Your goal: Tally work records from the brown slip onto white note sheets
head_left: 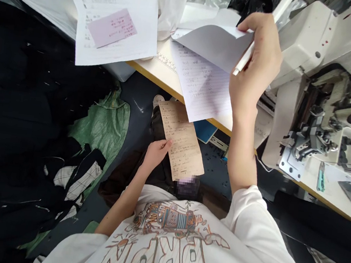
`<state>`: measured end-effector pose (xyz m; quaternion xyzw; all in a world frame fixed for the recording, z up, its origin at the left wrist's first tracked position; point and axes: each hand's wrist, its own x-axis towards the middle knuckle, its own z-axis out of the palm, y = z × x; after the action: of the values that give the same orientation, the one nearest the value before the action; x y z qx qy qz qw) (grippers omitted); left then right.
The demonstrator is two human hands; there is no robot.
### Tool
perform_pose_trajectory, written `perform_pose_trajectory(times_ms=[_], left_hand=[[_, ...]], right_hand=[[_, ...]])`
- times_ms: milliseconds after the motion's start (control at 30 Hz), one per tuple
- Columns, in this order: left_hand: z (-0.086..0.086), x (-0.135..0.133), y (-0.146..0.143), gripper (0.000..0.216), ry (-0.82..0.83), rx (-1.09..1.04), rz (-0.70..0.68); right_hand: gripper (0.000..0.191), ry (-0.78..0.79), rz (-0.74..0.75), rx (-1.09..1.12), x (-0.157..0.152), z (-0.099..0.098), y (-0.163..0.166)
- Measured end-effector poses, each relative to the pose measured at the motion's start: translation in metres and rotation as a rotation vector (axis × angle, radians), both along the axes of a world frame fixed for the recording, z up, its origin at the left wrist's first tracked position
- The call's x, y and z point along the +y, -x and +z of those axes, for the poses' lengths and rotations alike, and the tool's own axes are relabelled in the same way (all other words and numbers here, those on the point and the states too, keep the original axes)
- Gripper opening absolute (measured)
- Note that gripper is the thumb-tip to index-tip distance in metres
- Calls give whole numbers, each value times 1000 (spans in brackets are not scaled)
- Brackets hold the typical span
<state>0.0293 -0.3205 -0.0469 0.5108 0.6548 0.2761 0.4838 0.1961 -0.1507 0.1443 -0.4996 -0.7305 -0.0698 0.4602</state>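
Between its thumb and fingers, my left hand [156, 154] pinches the side edge of a long tan sheet of handwriting [183, 136] above my lap. My right hand [258, 62] is up over the table, closed around a white pen [244, 59] whose tip points down and left. Its fingertips also grip the corner of a lifted page [216, 42], which curls up from the sheet below. That lower lined sheet [203, 83] carries handwriting and hangs past the table's yellow edge. My right fingers partly hide the pen's middle.
At upper left lies a written sheet [115, 51] with a pink slip [113, 28] on it. A sewing machine [316, 127] stands on the right, with teal thread snips [321, 177] near it. Dark garments [15, 107] and a green sack [113, 119] fill the left.
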Motion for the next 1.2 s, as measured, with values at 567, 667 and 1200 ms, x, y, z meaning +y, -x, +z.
perform_pose_trajectory(times_ms=[567, 667, 1200], left_hand=[[5, 0, -2, 47, -21, 22, 6], [3, -1, -2, 48, -25, 26, 0], [0, 0, -1, 49, -25, 28, -4]], right_hand=[[33, -72, 48, -4, 11, -10, -9], [33, -28, -8, -23, 6, -7, -6], [37, -23, 24, 39, 2, -6, -9]])
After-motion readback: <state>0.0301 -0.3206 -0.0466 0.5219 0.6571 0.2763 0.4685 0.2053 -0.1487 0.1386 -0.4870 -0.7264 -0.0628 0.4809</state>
